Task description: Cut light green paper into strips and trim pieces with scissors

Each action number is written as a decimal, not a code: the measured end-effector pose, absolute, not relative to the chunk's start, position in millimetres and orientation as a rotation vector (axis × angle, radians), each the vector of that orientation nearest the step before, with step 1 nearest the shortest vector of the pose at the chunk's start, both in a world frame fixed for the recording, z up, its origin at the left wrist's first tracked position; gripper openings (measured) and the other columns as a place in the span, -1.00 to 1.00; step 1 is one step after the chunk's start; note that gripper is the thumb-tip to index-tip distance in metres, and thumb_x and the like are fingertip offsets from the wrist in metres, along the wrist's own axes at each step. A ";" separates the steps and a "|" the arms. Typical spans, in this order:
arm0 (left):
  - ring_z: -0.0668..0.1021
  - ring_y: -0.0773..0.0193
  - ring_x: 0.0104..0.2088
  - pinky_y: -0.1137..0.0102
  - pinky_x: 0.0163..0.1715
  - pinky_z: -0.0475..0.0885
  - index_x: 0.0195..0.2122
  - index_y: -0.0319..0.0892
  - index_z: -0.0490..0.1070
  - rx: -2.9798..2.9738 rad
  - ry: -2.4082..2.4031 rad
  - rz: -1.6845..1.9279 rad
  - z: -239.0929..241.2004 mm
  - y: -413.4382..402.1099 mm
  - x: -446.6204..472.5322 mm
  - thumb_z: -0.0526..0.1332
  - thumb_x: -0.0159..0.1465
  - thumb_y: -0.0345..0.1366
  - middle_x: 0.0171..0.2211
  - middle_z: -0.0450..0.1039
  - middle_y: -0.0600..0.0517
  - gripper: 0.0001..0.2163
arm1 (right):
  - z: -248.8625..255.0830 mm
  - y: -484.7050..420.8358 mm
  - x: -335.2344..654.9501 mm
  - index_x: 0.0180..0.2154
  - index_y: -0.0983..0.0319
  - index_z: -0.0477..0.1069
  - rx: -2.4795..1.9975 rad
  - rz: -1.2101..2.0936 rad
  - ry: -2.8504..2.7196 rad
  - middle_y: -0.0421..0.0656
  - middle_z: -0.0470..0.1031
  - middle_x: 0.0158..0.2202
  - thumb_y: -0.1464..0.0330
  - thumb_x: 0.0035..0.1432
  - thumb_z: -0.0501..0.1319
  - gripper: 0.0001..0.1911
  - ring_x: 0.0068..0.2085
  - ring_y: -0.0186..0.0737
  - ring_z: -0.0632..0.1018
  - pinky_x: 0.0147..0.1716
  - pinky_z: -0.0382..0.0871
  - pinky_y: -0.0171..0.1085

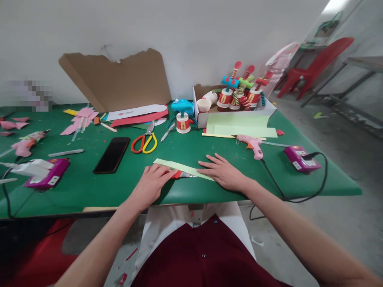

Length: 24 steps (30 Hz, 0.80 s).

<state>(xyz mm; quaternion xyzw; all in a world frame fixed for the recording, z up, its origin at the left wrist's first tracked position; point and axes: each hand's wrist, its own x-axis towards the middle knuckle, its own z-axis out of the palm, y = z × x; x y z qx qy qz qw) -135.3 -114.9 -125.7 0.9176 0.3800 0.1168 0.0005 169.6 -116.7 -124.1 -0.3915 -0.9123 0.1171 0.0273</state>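
A pale green paper strip [173, 165] lies on the table in front of me, its right end tapering beneath my right hand. My left hand [152, 184] is closed round a red utility knife [177, 174], whose blade lies along the strip's near edge and points right. Part of the knife is hidden by my fingers. With fingers spread, my right hand [225, 173] rests flat on the strip's right end and the table. Scissors [144, 142] with red and yellow handles lie beyond my left hand. A paper-cup figure [183, 122] stands upright farther back.
On the right, a pink glue gun [253, 144] is near a purple power strip [302, 158] with a trailing cord. A phone [111, 155] lies at left. Behind are a box [201, 118] of cup figures and green paper sheets [239, 124]. The table's green top [191, 195] ends close to me.
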 end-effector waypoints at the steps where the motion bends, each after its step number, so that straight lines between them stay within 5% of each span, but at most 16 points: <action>1: 0.35 0.12 -0.08 0.26 -0.21 0.23 0.12 -0.08 0.36 2.881 1.192 0.359 -125.3 -114.9 -134.5 -0.03 0.21 -0.61 -0.08 0.44 -0.08 -0.49 | -123.9 -116.7 169.3 0.24 0.01 0.20 -1.209 0.364 -2.818 -0.28 0.15 0.32 0.45 0.30 -0.06 -0.48 0.36 0.01 0.06 0.29 -0.12 0.15; 24: 0.35 0.12 -0.11 0.27 -0.26 0.22 0.12 -0.14 0.36 2.957 1.136 0.322 -125.6 -116.4 -127.1 -0.06 0.26 -0.59 -0.06 0.45 -0.09 -0.54 | -119.3 -123.4 197.5 0.24 -0.03 0.19 -1.286 0.551 -2.592 -0.29 0.14 0.32 0.31 0.38 -0.13 -0.54 0.36 -0.07 0.05 0.30 -0.11 0.12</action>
